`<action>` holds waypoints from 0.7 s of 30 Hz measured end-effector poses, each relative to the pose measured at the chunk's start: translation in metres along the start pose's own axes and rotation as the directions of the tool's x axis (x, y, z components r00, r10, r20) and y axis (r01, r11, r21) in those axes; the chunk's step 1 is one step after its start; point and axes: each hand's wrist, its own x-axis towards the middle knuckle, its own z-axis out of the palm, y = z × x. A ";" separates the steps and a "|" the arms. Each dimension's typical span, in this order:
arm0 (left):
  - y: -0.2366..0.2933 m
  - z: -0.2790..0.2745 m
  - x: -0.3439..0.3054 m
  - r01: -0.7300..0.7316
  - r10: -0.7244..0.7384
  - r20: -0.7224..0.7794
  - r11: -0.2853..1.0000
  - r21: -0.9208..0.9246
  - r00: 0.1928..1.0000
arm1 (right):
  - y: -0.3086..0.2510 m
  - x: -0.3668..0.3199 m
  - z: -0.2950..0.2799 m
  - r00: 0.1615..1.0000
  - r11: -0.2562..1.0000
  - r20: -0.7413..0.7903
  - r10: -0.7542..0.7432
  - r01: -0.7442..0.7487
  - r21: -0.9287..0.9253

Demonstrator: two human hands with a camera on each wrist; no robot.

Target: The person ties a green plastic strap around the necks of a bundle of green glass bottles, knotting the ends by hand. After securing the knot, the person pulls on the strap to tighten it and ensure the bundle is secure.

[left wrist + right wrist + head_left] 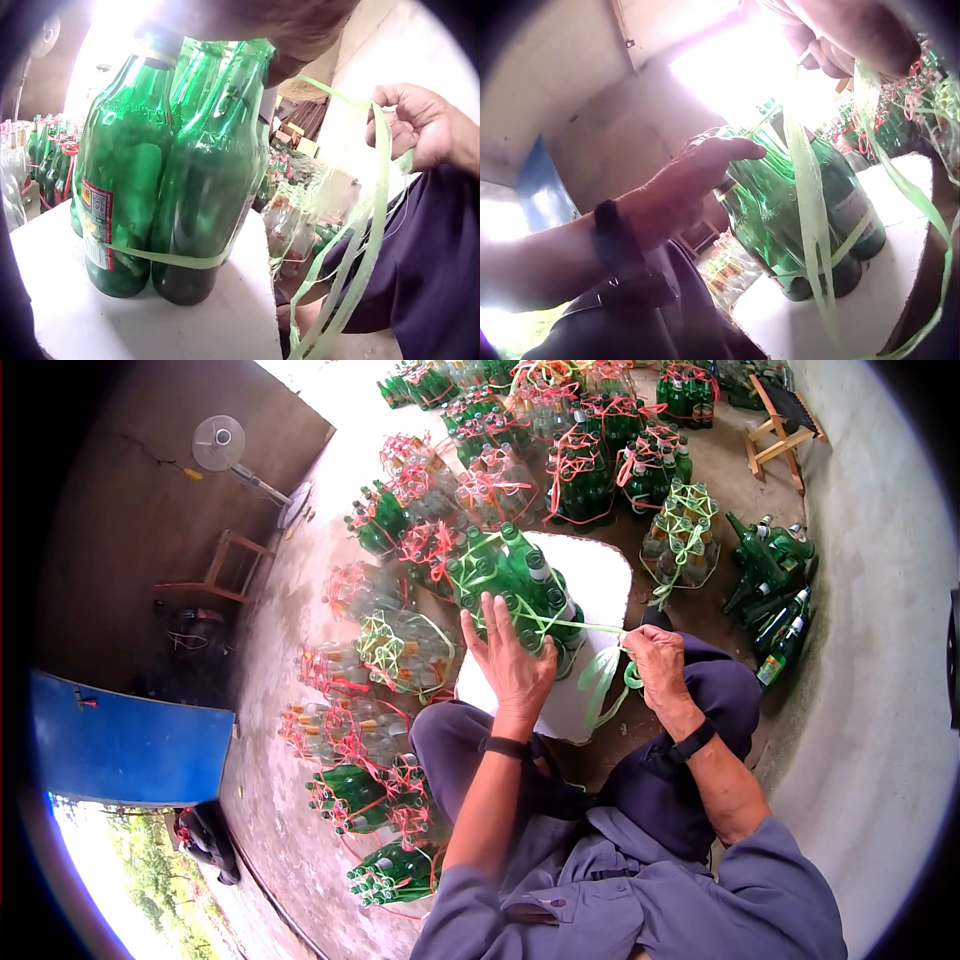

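Observation:
A bundle of green glass bottles (pixel 535 590) stands upright on a white board (pixel 598 565) before the person. Light green plastic strap criss-crosses the bottle necks, and a band (pixel 187 261) of it circles the bottles low down. The left hand (pixel 515 670) rests on the bottle tops with its fingers spread over the necks. To the right, the right hand (pixel 658 663) pinches the strap (pixel 381 150), which runs taut from the bottle tops. Loose lengths of strap (pixel 808 187) hang below the right hand.
Several bundles of bottles (pixel 580 470) tied with red strap stand ahead and to the left. A bundle with green strap (pixel 683 538) is at the board's right. Loose green bottles (pixel 770 575) lie by the wall, below a folding stool (pixel 782 432). A fan (pixel 219 443) stands far left.

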 end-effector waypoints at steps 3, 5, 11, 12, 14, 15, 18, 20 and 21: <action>-0.001 -0.002 0.001 -0.019 0.019 0.009 1.000 -0.001 1.000 | -0.002 -0.002 0.001 1.000 1.000 0.010 -0.022 0.022 -0.018; -0.001 -0.004 0.001 -0.023 0.023 0.013 1.000 -0.010 1.000 | 0.000 -0.001 -0.001 0.999 0.999 0.021 -0.033 0.034 -0.018; -0.011 -0.010 0.003 -0.047 0.051 0.042 0.995 -0.089 0.998 | -0.009 -0.012 -0.001 0.996 0.999 0.087 -0.004 0.007 -0.040; -0.013 -0.012 0.004 -0.059 0.065 0.056 0.993 -0.107 0.996 | -0.011 -0.015 -0.001 0.993 0.998 0.115 0.004 0.003 -0.058; -0.020 -0.015 0.005 -0.078 0.088 0.072 0.989 -0.126 0.994 | -0.011 -0.018 -0.002 0.990 0.995 0.144 0.004 0.011 -0.101; -0.024 -0.017 0.006 -0.098 0.111 0.085 0.984 -0.146 0.990 | -0.012 -0.019 -0.003 0.985 0.989 0.172 0.003 0.022 -0.143; -0.042 -0.025 0.015 -0.145 0.172 0.097 0.961 -0.236 0.980 | -0.017 -0.024 -0.003 0.967 0.985 0.253 0.016 0.028 -0.170; -0.054 -0.031 0.020 -0.166 0.222 0.138 0.928 -0.335 0.965 | -0.024 -0.029 0.000 0.945 0.976 0.327 0.017 0.056 -0.212; -0.059 -0.033 0.023 -0.166 0.222 0.134 0.927 -0.335 0.966 | -0.024 -0.030 0.001 0.945 0.975 0.328 0.014 0.060 -0.214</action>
